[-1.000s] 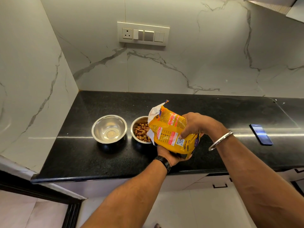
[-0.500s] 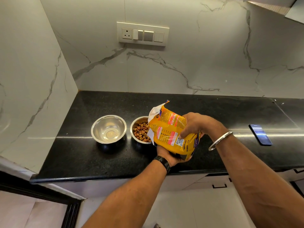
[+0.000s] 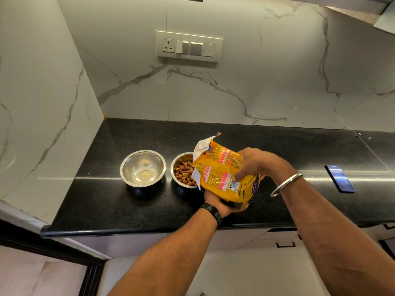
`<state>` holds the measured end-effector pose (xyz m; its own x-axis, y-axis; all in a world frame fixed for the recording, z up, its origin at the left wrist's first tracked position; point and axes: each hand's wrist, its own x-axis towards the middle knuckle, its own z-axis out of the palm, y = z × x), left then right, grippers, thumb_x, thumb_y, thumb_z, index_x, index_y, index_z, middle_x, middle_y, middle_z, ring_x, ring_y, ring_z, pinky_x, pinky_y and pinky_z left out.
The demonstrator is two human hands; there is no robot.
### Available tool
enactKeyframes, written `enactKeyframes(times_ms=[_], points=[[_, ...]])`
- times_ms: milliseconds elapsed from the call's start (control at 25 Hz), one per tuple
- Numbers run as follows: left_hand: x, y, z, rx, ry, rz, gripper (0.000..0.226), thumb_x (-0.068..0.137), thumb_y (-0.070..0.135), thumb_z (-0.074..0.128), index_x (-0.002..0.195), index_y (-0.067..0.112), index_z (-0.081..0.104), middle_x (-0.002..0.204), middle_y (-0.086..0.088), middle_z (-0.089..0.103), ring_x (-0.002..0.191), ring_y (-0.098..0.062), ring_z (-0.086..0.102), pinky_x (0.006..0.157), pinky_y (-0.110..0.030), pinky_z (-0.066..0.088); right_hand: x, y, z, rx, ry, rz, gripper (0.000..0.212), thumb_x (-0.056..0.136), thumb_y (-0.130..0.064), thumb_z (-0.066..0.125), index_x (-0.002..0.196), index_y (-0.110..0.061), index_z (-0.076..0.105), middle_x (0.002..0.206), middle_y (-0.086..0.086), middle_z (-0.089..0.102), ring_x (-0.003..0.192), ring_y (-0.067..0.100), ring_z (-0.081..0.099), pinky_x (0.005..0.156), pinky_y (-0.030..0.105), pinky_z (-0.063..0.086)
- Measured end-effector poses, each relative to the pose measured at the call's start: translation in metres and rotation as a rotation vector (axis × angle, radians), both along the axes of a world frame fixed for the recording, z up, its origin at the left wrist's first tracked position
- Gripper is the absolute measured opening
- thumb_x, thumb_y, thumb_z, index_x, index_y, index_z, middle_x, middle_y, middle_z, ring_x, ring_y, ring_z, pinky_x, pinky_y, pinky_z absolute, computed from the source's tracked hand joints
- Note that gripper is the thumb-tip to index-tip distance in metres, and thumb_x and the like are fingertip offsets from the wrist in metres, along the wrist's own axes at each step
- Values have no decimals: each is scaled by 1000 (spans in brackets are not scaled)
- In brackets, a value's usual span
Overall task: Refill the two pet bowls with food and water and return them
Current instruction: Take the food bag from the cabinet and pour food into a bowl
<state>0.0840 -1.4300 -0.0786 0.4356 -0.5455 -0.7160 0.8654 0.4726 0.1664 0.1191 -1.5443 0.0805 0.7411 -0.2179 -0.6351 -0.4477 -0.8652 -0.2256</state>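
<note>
Two steel bowls stand side by side on the black counter point(image 3: 106, 201). The left bowl point(image 3: 142, 168) holds no kibble. The right bowl point(image 3: 180, 170) holds brown kibble, and its right side is hidden behind a yellow pet food bag point(image 3: 222, 174). The bag is tilted with its torn open top over that bowl. My left hand point(image 3: 222, 205) cups the bag from below. My right hand point(image 3: 256, 162) grips its upper side.
A dark phone point(image 3: 339, 178) lies flat on the counter at the right. A switch and socket panel point(image 3: 189, 46) is on the marble back wall. A marble side wall closes the counter's left end. White cabinet fronts sit under the counter edge.
The bag and both hands have stayed almost still over the right bowl. The kibble pile in the bowl looks slightly fuller.
</note>
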Motion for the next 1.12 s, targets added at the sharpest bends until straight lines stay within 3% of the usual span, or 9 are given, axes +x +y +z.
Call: enactKeyframes(times_ms=[720, 1120], points=[[-1, 8, -2, 66, -34, -56, 86, 85, 85, 44, 140, 24, 67, 143, -26, 66, 135, -50, 55, 120, -65, 32, -13, -12, -12, 87, -50, -18, 74, 78, -24, 96, 142, -25, 59, 132, 7, 70, 123, 34, 70, 99, 56, 63], [-6, 15, -10, 151, -21, -62, 80, 86, 83, 46, 132, 22, 71, 133, -24, 71, 126, -48, 60, 101, -60, 47, -41, -34, -45, 256, -163, -72, 61, 70, -24, 101, 123, -31, 72, 120, -3, 77, 116, 25, 72, 103, 55, 61]])
